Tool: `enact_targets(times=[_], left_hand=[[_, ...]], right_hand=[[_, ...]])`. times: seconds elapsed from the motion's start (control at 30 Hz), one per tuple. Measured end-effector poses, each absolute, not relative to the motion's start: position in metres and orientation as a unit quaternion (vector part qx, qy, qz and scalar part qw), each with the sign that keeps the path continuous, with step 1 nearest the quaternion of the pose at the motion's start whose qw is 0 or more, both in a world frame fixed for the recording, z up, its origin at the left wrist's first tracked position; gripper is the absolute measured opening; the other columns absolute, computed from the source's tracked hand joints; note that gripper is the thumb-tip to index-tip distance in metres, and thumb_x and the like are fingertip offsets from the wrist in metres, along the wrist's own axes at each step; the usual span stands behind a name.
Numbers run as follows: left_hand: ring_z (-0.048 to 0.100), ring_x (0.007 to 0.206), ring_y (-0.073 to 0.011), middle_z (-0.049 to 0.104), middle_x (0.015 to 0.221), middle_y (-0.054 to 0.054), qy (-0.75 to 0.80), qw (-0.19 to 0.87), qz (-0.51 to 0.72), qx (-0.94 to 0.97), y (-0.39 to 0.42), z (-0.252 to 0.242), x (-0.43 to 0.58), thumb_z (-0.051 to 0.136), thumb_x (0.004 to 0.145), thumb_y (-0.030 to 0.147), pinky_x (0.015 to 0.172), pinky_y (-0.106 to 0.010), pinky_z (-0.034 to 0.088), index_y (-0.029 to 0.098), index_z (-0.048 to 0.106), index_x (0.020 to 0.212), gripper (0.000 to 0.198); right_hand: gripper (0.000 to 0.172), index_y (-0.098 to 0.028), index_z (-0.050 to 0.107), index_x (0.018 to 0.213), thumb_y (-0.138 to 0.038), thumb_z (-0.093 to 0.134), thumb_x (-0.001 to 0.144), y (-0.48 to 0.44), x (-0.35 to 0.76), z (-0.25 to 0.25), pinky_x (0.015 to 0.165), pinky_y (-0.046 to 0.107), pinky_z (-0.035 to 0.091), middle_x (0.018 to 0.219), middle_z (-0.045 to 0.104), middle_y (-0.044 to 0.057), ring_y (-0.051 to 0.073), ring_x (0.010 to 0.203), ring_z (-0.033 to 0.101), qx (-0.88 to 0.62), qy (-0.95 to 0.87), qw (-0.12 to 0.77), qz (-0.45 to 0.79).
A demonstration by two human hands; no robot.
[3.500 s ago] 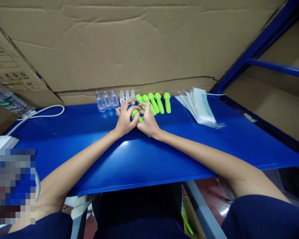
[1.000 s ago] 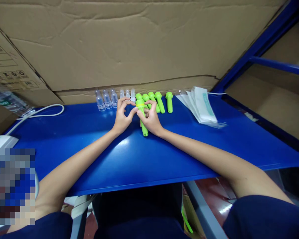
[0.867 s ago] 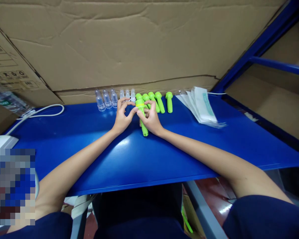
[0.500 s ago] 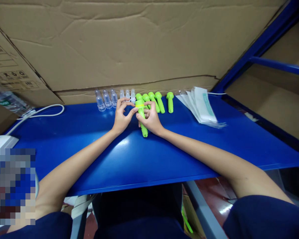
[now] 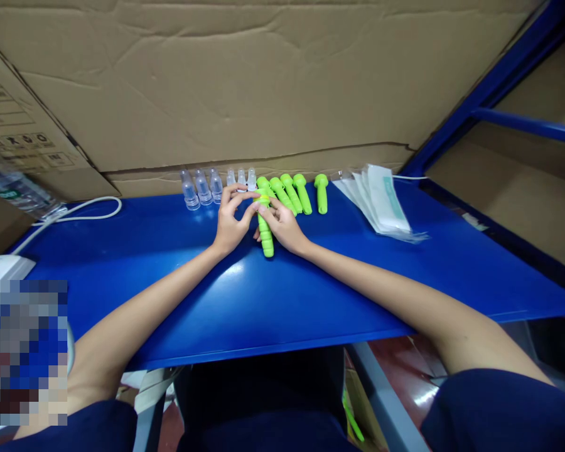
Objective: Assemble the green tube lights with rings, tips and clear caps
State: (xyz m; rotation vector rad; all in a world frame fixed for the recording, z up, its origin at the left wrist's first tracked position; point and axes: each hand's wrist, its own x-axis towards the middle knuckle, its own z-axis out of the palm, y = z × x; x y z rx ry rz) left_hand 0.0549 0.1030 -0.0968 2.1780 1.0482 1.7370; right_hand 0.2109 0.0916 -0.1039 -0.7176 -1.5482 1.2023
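Between both hands, above the blue table, a lime-green flashlight-shaped plastic handle (image 5: 267, 242) points its ribbed grip down towards me. A thin yellow ring (image 5: 264, 199) shows near its wider upper end, partly behind my fingers. My left hand (image 5: 231, 220) is closed, with thumb and fingertips pinching at the ring and the upper end. From the other side, my right hand (image 5: 284, 227) wraps its fingers round the handle just below the ring. Several similar green handles (image 5: 302, 193) lie in a row beyond my right hand. Behind my left hand stand clear plastic bottle-shaped pieces (image 5: 202, 188).
White and teal packets in clear film (image 5: 381, 198) lie at the right of the blue table (image 5: 207, 314). A white cable (image 5: 94, 201) and a white device (image 5: 7, 270) are at the left. Cardboard (image 5: 245, 88) walls the back, and a blue frame (image 5: 489, 81) rises at right.
The green handle has turned about its length, so its ribbed side now faces me, and its lower end has swung slightly left. The right fingers have shifted up towards the ring.
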Motion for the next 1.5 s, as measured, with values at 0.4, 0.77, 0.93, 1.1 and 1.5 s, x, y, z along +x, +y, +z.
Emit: enact_targets(times=[0.4,0.77,0.93,1.1,1.5], left_hand=[[0.059,0.114,-0.0223,0.061,0.115,-0.009,0.351,0.085,0.594,0.719,0.1032,-0.0971,0.0562,0.065,0.092,0.048,0.075,-0.030,0.051,0.023,0.068,0.098,0.026],[0.060,0.114,-0.0224,0.059,0.117,-0.009,0.355,0.074,0.583,0.727,0.1006,-0.0958,0.0564,0.061,0.094,0.051,0.082,-0.033,0.054,0.023,0.069,0.100,0.029],[0.059,0.115,-0.0221,0.061,0.115,-0.009,0.352,0.067,0.584,0.729,0.1001,-0.0950,0.0564,0.062,0.094,0.050,0.087,-0.034,0.054,0.023,0.068,0.102,0.028],[0.059,0.114,-0.0222,0.060,0.115,-0.009,0.348,0.064,0.587,0.728,0.1000,-0.0945,0.0560,0.063,0.093,0.049,0.082,-0.032,0.054,0.023,0.068,0.102,0.028],[0.061,0.112,-0.0211,0.061,0.114,-0.007,0.348,0.036,0.586,0.731,0.0988,-0.0939,0.0564,0.063,0.094,0.047,0.090,-0.036,0.055,0.023,0.068,0.100,0.026]], right_hand=[[0.057,-0.029,0.027,0.113,-0.046,0.074,0.085,0.0887,0.2095,-0.1034,0.034,0.020,0.047,0.087,0.063,-0.005,0.008,0.040,0.056,-0.300,-0.659,0.540,0.429],[0.053,-0.028,0.028,0.109,-0.049,0.071,0.086,0.0862,0.2082,-0.1010,0.032,0.020,0.045,0.084,0.062,-0.006,0.008,0.040,0.055,-0.307,-0.660,0.546,0.415],[0.053,-0.029,0.028,0.109,-0.047,0.072,0.086,0.0852,0.2079,-0.1010,0.031,0.019,0.044,0.083,0.061,-0.007,0.008,0.039,0.055,-0.303,-0.658,0.552,0.414],[0.057,-0.029,0.026,0.112,-0.047,0.074,0.085,0.0848,0.2080,-0.1024,0.032,0.020,0.045,0.084,0.062,-0.006,0.008,0.039,0.055,-0.310,-0.652,0.558,0.409],[0.057,-0.029,0.027,0.112,-0.052,0.072,0.086,0.0846,0.2081,-0.1033,0.032,0.022,0.046,0.084,0.062,-0.005,0.009,0.040,0.056,-0.313,-0.658,0.559,0.396]])
